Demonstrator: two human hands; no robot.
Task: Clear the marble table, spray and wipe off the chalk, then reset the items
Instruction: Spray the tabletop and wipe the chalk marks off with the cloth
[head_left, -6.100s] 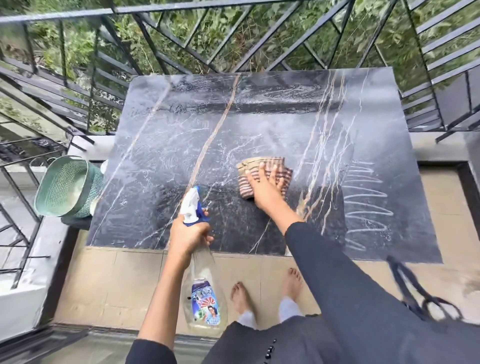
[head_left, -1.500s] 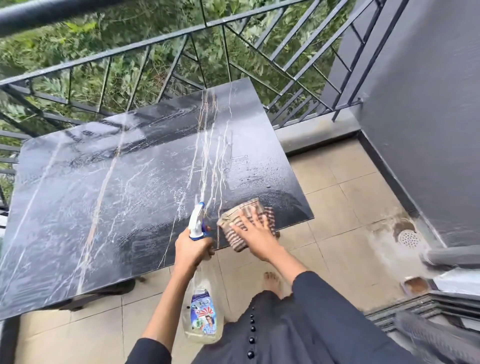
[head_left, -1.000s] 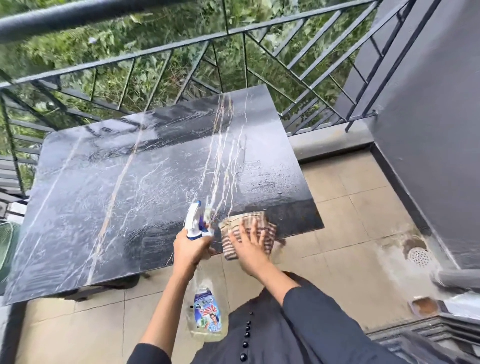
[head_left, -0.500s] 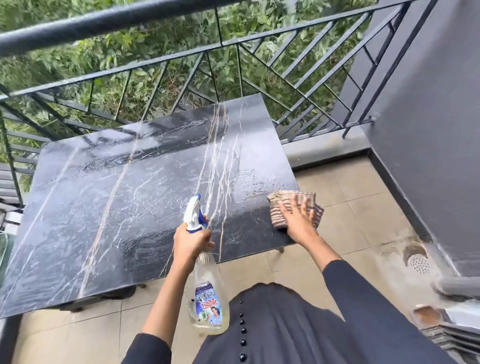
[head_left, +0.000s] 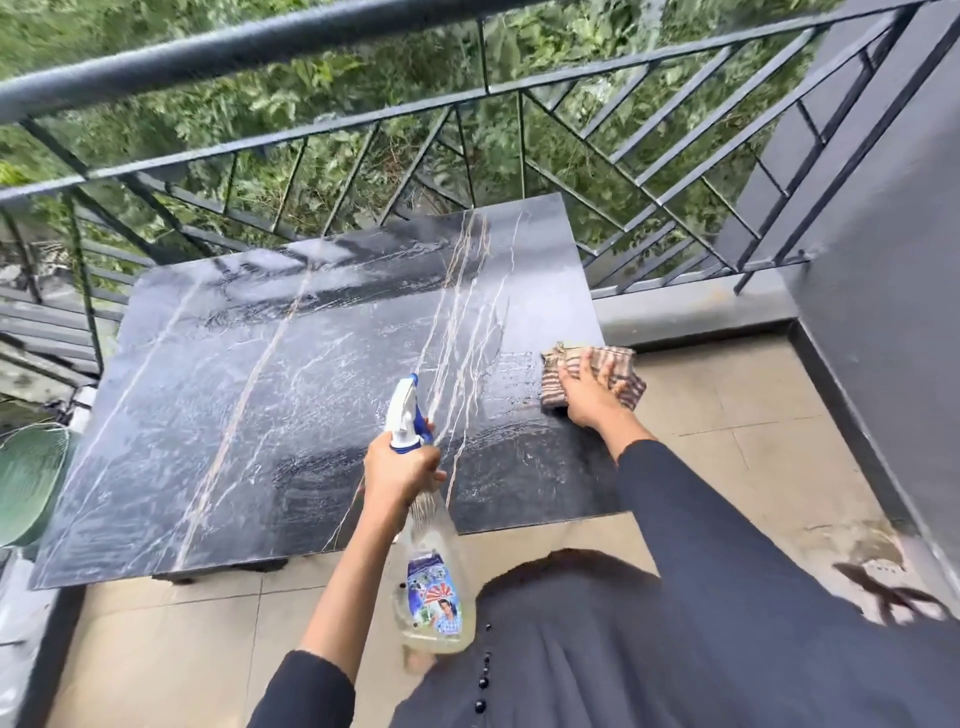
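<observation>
The black marble table (head_left: 270, 395) with pale veins looks wet and streaked, and no chalk marks show on it. My right hand (head_left: 587, 397) presses flat on a folded brown striped cloth (head_left: 623, 366) at the table's right edge, the cloth hanging partly past the edge. My left hand (head_left: 397, 475) grips the neck of a clear spray bottle (head_left: 434, 582) with a white and blue trigger head, held over the table's near edge. The bottle holds a little pale liquid.
A black metal railing (head_left: 467, 98) runs behind and to the left of the table, with greenery beyond. A dark wall (head_left: 893, 270) stands at the right. A green mesh basket (head_left: 28, 483) sits at the left edge. Beige floor tiles (head_left: 743, 415) lie around the table.
My right hand has slid the cloth from the near right corner along the right edge, away from me. My left hand with the bottle has stayed near the front edge.
</observation>
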